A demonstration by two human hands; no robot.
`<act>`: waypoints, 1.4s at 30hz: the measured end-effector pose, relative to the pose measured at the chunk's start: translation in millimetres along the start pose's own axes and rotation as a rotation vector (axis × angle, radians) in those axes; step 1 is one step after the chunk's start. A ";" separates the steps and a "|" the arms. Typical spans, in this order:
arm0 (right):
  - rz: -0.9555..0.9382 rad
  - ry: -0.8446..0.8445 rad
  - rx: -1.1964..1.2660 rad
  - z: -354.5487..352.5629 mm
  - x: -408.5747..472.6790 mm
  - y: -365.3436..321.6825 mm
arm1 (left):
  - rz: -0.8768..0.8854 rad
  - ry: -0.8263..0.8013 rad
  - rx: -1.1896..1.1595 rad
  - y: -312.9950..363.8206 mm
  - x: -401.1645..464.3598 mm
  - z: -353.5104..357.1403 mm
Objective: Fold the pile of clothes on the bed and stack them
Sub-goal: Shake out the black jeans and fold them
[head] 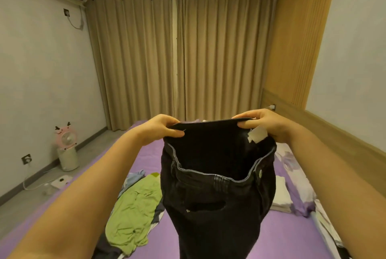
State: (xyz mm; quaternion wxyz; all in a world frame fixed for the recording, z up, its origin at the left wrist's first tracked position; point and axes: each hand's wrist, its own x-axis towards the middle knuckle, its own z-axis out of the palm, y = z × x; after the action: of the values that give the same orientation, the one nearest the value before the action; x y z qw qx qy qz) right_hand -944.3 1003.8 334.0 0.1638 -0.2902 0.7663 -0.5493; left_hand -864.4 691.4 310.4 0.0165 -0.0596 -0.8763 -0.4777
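Observation:
A pair of black jeans hangs in the air over the purple bed, waist open toward me, legs running down out of view. My left hand pinches the back waistband at its left end. My right hand grips the same waistband at its right end, beside a white label. On the bed to the left lies a loose pile with a green garment, a light blue one and dark pieces under them. A folded white garment lies on the right.
A floral purple quilt or pillow runs along the bed's right side by the wooden headboard. Closed tan curtains fill the far wall. On the floor at left stand a pink fan on a white bin and a power strip.

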 end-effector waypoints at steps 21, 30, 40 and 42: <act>0.017 0.690 0.694 65.7 -58.0 -30.9 | -0.285 -0.038 0.099 -28.9 -70.4 33.5; 0.091 0.789 0.172 46.9 -91.7 -42.2 | -0.188 0.403 -0.296 5.4 -71.9 -2.0; -0.003 0.668 -0.137 15.1 -83.6 -67.6 | -0.073 0.582 -0.198 67.9 -41.4 -54.2; 0.018 0.663 -0.313 9.2 -70.6 -62.1 | -0.068 0.617 -0.155 71.6 -33.8 -54.5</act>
State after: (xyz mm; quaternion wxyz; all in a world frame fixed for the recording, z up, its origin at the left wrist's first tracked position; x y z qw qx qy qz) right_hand -867.7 1026.9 384.3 -0.1349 -0.1114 0.8550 -0.4883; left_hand -823.7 681.1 396.9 0.2610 0.1162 -0.7926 -0.5387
